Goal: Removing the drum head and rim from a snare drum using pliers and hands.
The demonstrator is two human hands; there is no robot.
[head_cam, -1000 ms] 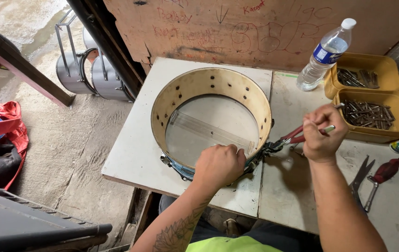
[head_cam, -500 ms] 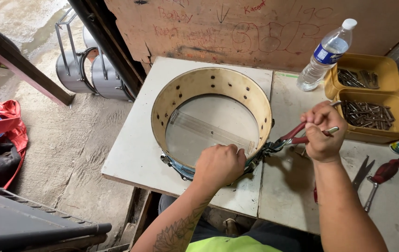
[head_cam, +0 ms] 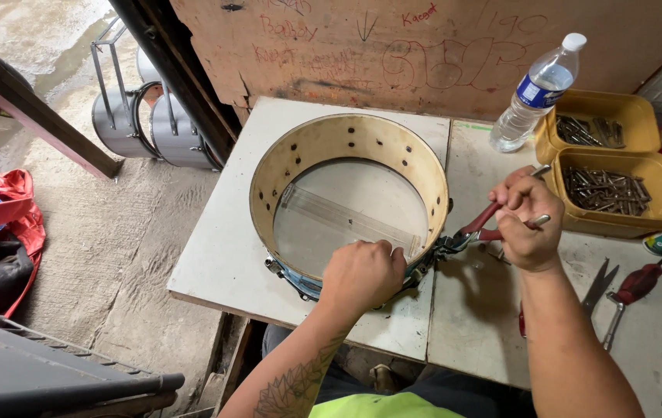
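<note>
The drum shell [head_cam: 350, 193], a shallow round wooden hoop with small holes through its wall, lies flat on the pale table [head_cam: 222, 255] with its near rim under the left hand [head_cam: 362, 275]. That hand's grip is closed over the near edge of the shell, fingers curled down on the rim. Just to its right, the red-handled pliers [head_cam: 466, 234] bite at the shell's outer wall, where metal fittings stick out. The right hand [head_cam: 526, 220] has its grip closed around the pliers' handles, squeezing them together; a thin metal pin also shows between its fingers. Beyond the right hand stand two yellow trays [head_cam: 660, 197] filled with metal screws, and a clear water bottle [head_cam: 536, 93] with a blue label stands just left of the far one. To the right of that hand, near the table's edge, lie a red-handled screwdriver [head_cam: 631, 288] and other pliers. Far left of the left hand, on the concrete floor, sit grey metal drums [head_cam: 145, 124] and a red cloth [head_cam: 6, 205].
</note>
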